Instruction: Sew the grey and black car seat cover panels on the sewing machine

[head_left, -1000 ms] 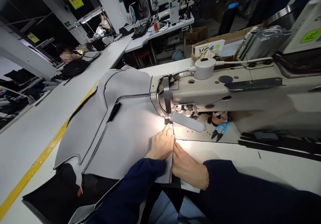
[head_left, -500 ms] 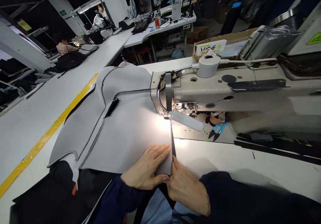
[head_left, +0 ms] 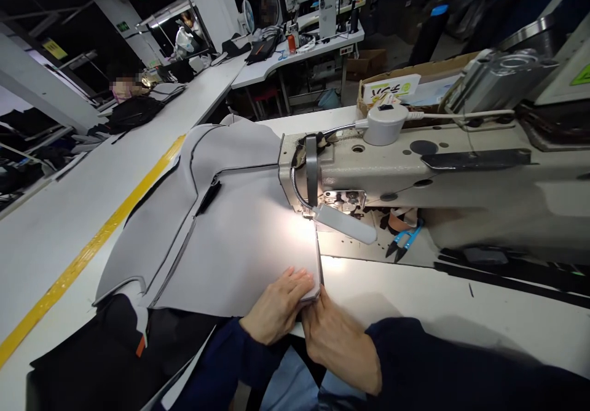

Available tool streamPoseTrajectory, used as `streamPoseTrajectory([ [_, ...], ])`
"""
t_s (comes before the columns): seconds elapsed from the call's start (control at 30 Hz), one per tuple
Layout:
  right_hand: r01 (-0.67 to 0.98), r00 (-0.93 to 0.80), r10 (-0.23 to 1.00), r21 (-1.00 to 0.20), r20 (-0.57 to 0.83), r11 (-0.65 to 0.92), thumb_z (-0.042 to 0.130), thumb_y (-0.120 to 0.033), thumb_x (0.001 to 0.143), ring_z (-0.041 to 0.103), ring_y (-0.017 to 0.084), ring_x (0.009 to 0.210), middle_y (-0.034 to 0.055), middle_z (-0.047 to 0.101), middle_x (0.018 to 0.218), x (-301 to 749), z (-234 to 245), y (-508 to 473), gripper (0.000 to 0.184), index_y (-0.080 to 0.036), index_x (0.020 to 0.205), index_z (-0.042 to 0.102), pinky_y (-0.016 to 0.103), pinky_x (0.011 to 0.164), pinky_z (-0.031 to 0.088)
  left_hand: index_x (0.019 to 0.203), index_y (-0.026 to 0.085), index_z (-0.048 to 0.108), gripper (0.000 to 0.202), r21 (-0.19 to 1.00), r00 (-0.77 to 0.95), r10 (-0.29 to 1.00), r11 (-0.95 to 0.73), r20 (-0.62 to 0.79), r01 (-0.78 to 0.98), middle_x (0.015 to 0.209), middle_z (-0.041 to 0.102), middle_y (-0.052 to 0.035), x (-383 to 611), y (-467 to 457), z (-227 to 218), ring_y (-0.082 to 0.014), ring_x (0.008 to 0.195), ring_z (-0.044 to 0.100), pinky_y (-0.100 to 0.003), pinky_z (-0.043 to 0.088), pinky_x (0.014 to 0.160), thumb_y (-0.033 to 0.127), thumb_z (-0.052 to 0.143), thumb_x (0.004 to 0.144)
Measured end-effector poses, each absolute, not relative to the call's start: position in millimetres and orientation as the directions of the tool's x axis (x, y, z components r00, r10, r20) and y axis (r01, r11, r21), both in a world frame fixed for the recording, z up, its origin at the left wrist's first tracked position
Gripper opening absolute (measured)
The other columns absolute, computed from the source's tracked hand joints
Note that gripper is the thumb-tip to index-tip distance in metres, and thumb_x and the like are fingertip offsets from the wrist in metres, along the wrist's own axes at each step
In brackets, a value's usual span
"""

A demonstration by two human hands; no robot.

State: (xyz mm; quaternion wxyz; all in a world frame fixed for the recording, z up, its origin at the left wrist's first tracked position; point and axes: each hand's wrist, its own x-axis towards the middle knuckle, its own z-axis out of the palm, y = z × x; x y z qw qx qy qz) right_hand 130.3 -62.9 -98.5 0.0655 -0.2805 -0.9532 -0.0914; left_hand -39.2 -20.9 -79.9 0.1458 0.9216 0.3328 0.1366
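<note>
A large light-grey fabric panel (head_left: 230, 245) with dark piped seams lies under the head of a sewing machine (head_left: 299, 171). Its right edge runs down from the lit needle area, and black fabric (head_left: 101, 362) hangs below its lower left. At the near right corner, my left hand (head_left: 279, 303) grips the panel, fingers together on top and thumb hidden. Just to its right, my right hand (head_left: 336, 340) is closed on the same edge, its fingertips partly under the cloth. The two hands almost touch.
A small lamp (head_left: 345, 223) lights the needle area. Blue-handled thread snips (head_left: 404, 240) lie on the machine bed. Yellow tape (head_left: 92, 248) crosses the white table at left. A cardboard box (head_left: 424, 70) stands behind the machine. A co-worker (head_left: 126, 88) sits far left.
My left hand has curled over the panel's near corner, its thumb going out of sight. The corner now bends up between my hands. The view has shifted slightly.
</note>
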Motion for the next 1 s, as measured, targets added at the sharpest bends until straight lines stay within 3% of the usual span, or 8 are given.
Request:
streamPoseTrajectory([
  [0.23, 0.569, -0.819, 0.538, 0.154, 0.199, 0.808, 0.052, -0.008, 0.075, 0.061, 0.039, 0.095, 0.0315, 0.063, 0.099, 126.9, -105.2, -36.8, 0.033, 0.006, 0.101, 0.066, 0.06, 0.087, 0.044, 0.119, 0.015, 0.051, 0.028, 0.495, 0.701, 0.708, -0.641, 0.086, 0.587, 0.124, 0.06, -0.009, -23.7, 6.4, -72.3, -0.022, 0.123, 0.052, -0.044, 0.041, 0.108, 0.018, 0.036, 0.095],
  [0.37, 0.606, -0.788, 0.561, 0.166, 0.254, 0.778, 0.05, -0.009, 0.078, 0.061, 0.038, 0.095, 0.0292, 0.064, 0.097, 122.4, -109.2, -30.2, 0.033, 0.006, 0.104, 0.065, 0.06, 0.091, 0.042, 0.117, 0.016, 0.054, 0.027, 0.554, 0.687, 0.723, -0.603, 0.074, 0.574, 0.121, 0.061, -0.0086, -24.1, 17.0, -71.5, -0.0201, 0.122, 0.052, -0.04, 0.04, 0.109, 0.019, 0.036, 0.096],
  [0.5, 0.685, -0.701, 0.631, 0.068, 0.332, 0.725, 0.058, -0.015, 0.079, 0.056, 0.038, 0.111, 0.0275, 0.061, 0.113, 114.5, -117.8, -56.7, 0.04, 0.005, 0.113, 0.06, 0.052, 0.104, 0.036, 0.123, 0.015, 0.05, 0.034, 0.467, 0.719, 0.663, -0.713, 0.207, 0.523, 0.122, 0.06, -0.0095, -37.2, 10.1, -75.1, -0.0184, 0.115, 0.054, -0.035, 0.047, 0.102, 0.011, 0.039, 0.091],
  [0.6, 0.745, -0.57, 0.702, -0.091, 0.428, 0.66, 0.063, -0.037, 0.083, 0.049, 0.037, 0.121, 0.0274, 0.055, 0.124, 104.0, -126.8, -84.1, 0.054, 0.003, 0.118, 0.057, 0.046, 0.108, 0.034, 0.124, 0.014, 0.05, 0.039, 0.317, 0.763, 0.585, -0.804, 0.274, 0.502, 0.125, 0.057, -0.01, -46.6, 0.4, -80.6, -0.0201, 0.116, 0.052, -0.037, 0.047, 0.1, 0.007, 0.04, 0.087],
  [0.7, 0.765, -0.504, 0.754, -0.188, 0.421, 0.616, 0.067, -0.051, 0.077, 0.047, 0.037, 0.123, 0.0281, 0.054, 0.125, 94.9, -132.5, -97.0, 0.068, 0.002, 0.118, 0.057, 0.045, 0.11, 0.033, 0.122, 0.012, 0.053, 0.039, 0.223, 0.807, 0.536, -0.842, 0.246, 0.491, 0.123, 0.057, -0.0116, -49.1, -4.3, -86.7, -0.0227, 0.114, 0.051, -0.039, 0.048, 0.096, 0.007, 0.041, 0.085],
  [0.87, 0.744, -0.519, 0.75, -0.216, 0.41, 0.632, 0.064, -0.05, 0.081, 0.047, 0.038, 0.123, 0.0267, 0.055, 0.122, 95.4, -132.5, -92.1, 0.064, 0.002, 0.117, 0.058, 0.047, 0.111, 0.031, 0.115, 0.011, 0.057, 0.035, 0.21, 0.825, 0.522, -0.85, 0.216, 0.483, 0.11, 0.061, -0.0105, -45.4, -1.7, -93.9, -0.0197, 0.093, 0.055, -0.035, 0.051, 0.081, 0.006, 0.042, 0.084],
  [1.0, 0.708, -0.561, 0.709, -0.197, 0.429, 0.679, 0.057, -0.045, 0.087, 0.05, 0.034, 0.12, 0.0243, 0.058, 0.121, 100.3, -131.4, -89.0, 0.056, 0.002, 0.118, 0.058, 0.044, 0.111, 0.032, 0.11, 0.012, 0.059, 0.033, 0.237, 0.829, 0.517, -0.85, 0.214, 0.47, 0.1, 0.062, -0.0089, -45.0, 0.3, -94.3, -0.0185, 0.088, 0.054, -0.032, 0.049, 0.078, 0.005, 0.043, 0.082],
])
